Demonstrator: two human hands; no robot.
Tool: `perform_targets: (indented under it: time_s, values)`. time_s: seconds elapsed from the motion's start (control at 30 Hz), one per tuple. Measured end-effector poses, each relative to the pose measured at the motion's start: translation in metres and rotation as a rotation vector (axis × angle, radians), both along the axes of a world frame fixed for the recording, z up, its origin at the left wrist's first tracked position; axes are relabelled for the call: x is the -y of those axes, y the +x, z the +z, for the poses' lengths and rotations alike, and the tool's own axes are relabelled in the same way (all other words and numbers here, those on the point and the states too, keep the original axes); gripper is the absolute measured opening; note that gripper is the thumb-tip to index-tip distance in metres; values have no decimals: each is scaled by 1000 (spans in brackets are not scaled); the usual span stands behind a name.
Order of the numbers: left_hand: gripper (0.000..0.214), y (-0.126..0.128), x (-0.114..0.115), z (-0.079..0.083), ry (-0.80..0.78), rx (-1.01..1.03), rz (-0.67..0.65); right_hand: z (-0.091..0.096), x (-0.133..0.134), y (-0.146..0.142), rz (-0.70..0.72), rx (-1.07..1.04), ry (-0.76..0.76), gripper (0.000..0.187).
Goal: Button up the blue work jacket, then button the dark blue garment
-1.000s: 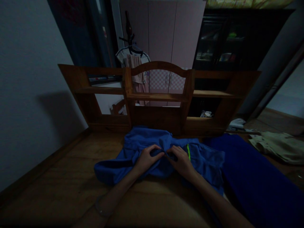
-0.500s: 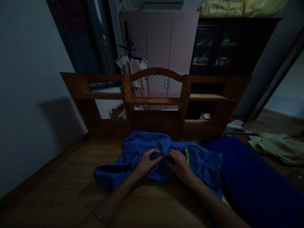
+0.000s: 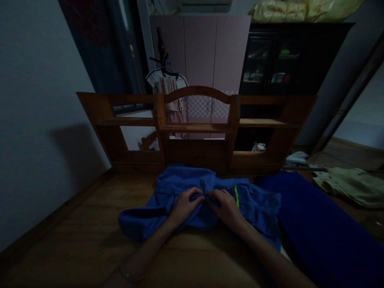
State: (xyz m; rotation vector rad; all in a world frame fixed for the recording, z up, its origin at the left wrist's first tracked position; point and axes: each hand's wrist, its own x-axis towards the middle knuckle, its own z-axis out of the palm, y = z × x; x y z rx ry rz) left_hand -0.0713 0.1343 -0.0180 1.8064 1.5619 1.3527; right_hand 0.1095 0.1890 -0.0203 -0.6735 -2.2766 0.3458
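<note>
A blue jacket (image 3: pixel 186 176) with a bright yellow-green stripe lies spread and rumpled on a wooden surface (image 3: pixel 90 224). My left hand (image 3: pixel 185 204) pinches the fabric near the jacket's middle between thumb and fingers. Close beside it, my right hand (image 3: pixel 225 206) pinches the same stretch of cloth, with its fingertips almost meeting those of the left. The small part between the fingertips is too dark to make out. Toward the left, a loop of the jacket's cloth stands up with a dark opening.
Behind the jacket stands a wooden shelf unit (image 3: pixel 196 128) with open compartments. A dark blue padded piece (image 3: pixel 318 224) lies to the right, and pale folded cloth (image 3: pixel 351 186) beyond it. A wall (image 3: pixel 45 120) bounds the left side.
Almost nothing differs. Both hands stay at the same spot on the jacket, with only a slight shift of the right fingers.
</note>
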Motion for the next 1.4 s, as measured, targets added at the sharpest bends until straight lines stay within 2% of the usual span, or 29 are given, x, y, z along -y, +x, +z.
perform_targets:
  time_s: [0.57, 0.87, 1.0, 1.4]
  values:
    - [14, 6, 7, 6, 23, -61, 28, -5, -2, -1, 24, -47, 46, 27]
    - [19, 7, 7, 8, -12, -46, -22, -4, -2, 0, 31, -35, 59, 32]
    - [19, 7, 7, 8, -2, -66, -5, -3, -2, 0, 34, -49, 67, 31]
    - [19, 9, 10, 10, 47, -83, -1, 2, 2, 0, -9, -62, 13, 25]
